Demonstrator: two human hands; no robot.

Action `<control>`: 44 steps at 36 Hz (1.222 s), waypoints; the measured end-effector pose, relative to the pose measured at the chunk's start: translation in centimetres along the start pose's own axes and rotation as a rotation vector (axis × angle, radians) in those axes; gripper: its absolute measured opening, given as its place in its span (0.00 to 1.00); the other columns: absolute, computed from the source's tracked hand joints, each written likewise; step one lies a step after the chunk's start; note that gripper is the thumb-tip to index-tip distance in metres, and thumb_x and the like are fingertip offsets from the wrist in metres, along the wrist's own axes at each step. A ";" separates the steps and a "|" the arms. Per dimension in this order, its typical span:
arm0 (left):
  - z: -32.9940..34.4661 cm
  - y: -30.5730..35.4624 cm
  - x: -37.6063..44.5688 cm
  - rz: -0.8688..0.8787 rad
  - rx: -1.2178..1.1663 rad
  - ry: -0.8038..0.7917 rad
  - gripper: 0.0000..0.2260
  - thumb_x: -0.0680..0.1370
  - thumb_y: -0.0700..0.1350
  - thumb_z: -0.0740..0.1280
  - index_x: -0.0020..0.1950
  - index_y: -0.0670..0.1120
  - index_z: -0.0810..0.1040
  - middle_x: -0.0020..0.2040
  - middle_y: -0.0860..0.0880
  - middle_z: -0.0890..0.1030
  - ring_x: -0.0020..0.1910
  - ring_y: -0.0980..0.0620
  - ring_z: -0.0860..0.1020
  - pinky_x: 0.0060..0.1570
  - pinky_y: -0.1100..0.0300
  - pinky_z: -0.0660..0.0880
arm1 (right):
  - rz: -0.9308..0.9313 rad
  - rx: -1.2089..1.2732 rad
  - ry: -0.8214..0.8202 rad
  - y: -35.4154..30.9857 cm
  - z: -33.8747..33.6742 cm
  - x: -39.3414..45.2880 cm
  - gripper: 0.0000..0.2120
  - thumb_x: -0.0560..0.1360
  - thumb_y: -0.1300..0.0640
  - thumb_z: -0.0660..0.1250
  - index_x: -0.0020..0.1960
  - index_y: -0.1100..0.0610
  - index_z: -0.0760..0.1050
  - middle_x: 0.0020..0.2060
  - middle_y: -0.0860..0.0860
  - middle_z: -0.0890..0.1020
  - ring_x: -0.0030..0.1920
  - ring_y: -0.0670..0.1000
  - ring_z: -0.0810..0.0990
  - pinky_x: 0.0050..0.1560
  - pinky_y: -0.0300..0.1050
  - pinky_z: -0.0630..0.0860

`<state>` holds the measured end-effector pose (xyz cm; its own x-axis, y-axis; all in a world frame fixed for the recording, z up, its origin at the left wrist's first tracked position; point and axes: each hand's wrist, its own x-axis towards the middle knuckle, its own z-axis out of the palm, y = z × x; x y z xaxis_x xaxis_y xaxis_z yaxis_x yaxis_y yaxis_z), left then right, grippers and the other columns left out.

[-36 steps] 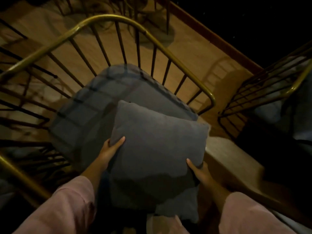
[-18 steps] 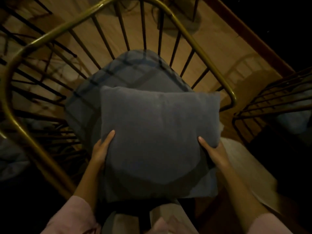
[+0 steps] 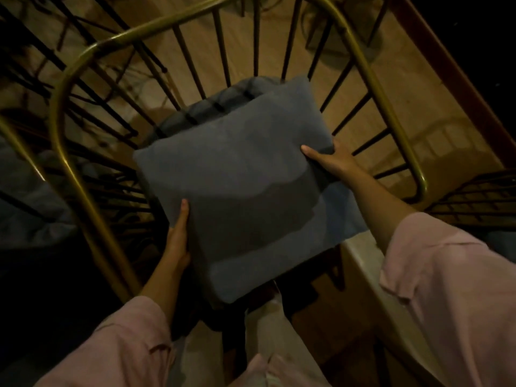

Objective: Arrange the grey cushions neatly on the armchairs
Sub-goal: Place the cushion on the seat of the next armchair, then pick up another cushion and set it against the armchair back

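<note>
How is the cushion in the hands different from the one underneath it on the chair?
The held cushion is gripped at its sides by the left hand and right hand; the seat cushion lies untouched on the armchair. The held cushion shows in full, while the seat cushion is mostly covered by it. The held cushion's top is plain; the seat cushion is crossed by dark stripes, probably bar shadows. Both are grey fabric.

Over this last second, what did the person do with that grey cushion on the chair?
The square grey cushion was turned from a tilted diamond toward the chair's back and carried deeper into the wire armchair, now covering most of the seat cushion. The left hand slid to its near left edge, the right hand to its far right side. Both hands kept their grip; the chair stayed put.
</note>
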<state>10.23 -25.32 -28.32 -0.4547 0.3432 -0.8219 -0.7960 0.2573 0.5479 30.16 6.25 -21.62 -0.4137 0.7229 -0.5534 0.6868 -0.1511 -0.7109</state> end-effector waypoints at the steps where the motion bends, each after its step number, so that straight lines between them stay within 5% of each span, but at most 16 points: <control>1: 0.1 -0.5 0.3 -0.011 0.014 -0.012 0.39 0.63 0.67 0.76 0.70 0.53 0.72 0.65 0.50 0.79 0.63 0.46 0.79 0.66 0.44 0.72 | 0.014 0.004 -0.010 0.4 0.3 0.4 0.45 0.63 0.33 0.74 0.74 0.50 0.67 0.70 0.49 0.74 0.69 0.53 0.73 0.69 0.53 0.71; 5: 1.2 -2.6 0.5 0.051 0.144 0.105 0.46 0.62 0.63 0.78 0.75 0.51 0.64 0.70 0.52 0.74 0.67 0.49 0.74 0.68 0.49 0.70 | 0.138 -0.095 -0.085 3.0 2.0 0.8 0.50 0.65 0.33 0.73 0.78 0.52 0.58 0.76 0.51 0.66 0.74 0.55 0.67 0.72 0.54 0.67; 8: 1.5 -2.4 1.1 0.088 0.191 0.163 0.51 0.58 0.66 0.77 0.75 0.48 0.64 0.71 0.51 0.72 0.67 0.50 0.73 0.70 0.50 0.68 | 0.171 -0.246 -0.038 4.8 3.3 1.6 0.59 0.58 0.21 0.66 0.80 0.46 0.51 0.78 0.51 0.60 0.77 0.58 0.61 0.74 0.60 0.63; 15: 0.4 -1.2 0.8 0.160 0.293 0.181 0.52 0.54 0.69 0.76 0.74 0.49 0.66 0.69 0.47 0.75 0.65 0.47 0.75 0.67 0.46 0.72 | 0.232 -0.321 0.044 4.6 5.4 0.2 0.58 0.61 0.21 0.60 0.80 0.49 0.46 0.80 0.54 0.52 0.79 0.60 0.53 0.74 0.67 0.56; 19: 0.4 1.5 -1.3 0.279 0.326 0.250 0.37 0.73 0.52 0.73 0.77 0.45 0.59 0.74 0.41 0.68 0.70 0.44 0.70 0.70 0.45 0.69 | 0.187 -0.398 0.168 2.6 6.8 -2.7 0.46 0.72 0.31 0.62 0.79 0.54 0.50 0.78 0.60 0.57 0.77 0.64 0.56 0.73 0.69 0.55; 22: -0.7 4.3 -3.4 0.405 0.405 0.299 0.33 0.74 0.49 0.73 0.75 0.44 0.63 0.72 0.40 0.70 0.70 0.44 0.70 0.70 0.46 0.68 | 0.106 -0.511 0.163 0.0 8.7 -5.1 0.41 0.77 0.40 0.63 0.79 0.58 0.50 0.77 0.63 0.58 0.77 0.65 0.56 0.74 0.65 0.54; 26: -3.5 9.3 -7.1 0.584 0.373 0.334 0.26 0.76 0.41 0.70 0.72 0.43 0.67 0.66 0.47 0.73 0.65 0.51 0.72 0.56 0.67 0.72 | -0.023 -0.615 0.041 -5.4 12.7 -7.5 0.42 0.76 0.41 0.66 0.79 0.58 0.51 0.75 0.62 0.62 0.75 0.64 0.60 0.73 0.62 0.59; 30: -9.2 13.7 -11.0 0.791 0.286 0.449 0.22 0.76 0.37 0.69 0.69 0.40 0.69 0.66 0.41 0.74 0.66 0.49 0.72 0.46 0.79 0.71 | -0.191 -0.688 -0.075 -11.8 18.1 -10.1 0.41 0.75 0.41 0.66 0.78 0.59 0.53 0.74 0.62 0.65 0.74 0.63 0.63 0.72 0.57 0.62; 36: -21.6 17.6 -16.0 0.870 0.104 0.691 0.20 0.77 0.36 0.67 0.68 0.40 0.70 0.66 0.37 0.74 0.64 0.44 0.74 0.52 0.64 0.74 | -0.405 -0.662 -0.258 -21.4 27.2 -14.1 0.43 0.74 0.40 0.68 0.79 0.58 0.52 0.74 0.60 0.67 0.73 0.63 0.66 0.70 0.59 0.66; 39: -28.5 18.8 -17.8 0.849 0.063 0.806 0.20 0.77 0.37 0.67 0.69 0.40 0.69 0.67 0.38 0.73 0.66 0.42 0.73 0.58 0.54 0.74 | -0.540 -0.637 -0.243 -25.8 32.2 -16.8 0.36 0.74 0.43 0.69 0.75 0.58 0.62 0.69 0.59 0.73 0.69 0.63 0.70 0.66 0.58 0.70; 44: -39.9 21.6 -19.4 0.782 0.079 0.997 0.20 0.78 0.40 0.67 0.69 0.40 0.68 0.66 0.38 0.73 0.64 0.41 0.73 0.61 0.50 0.72 | -0.736 -0.631 -0.209 -31.5 40.2 -21.2 0.25 0.75 0.44 0.67 0.66 0.58 0.73 0.61 0.57 0.79 0.66 0.62 0.71 0.63 0.53 0.69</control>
<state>-14.09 -62.42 -6.78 -0.9203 -0.3907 -0.0180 -0.1703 0.3588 0.9177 -6.72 -31.46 -4.95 -0.9205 0.3493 -0.1749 0.3830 0.7186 -0.5805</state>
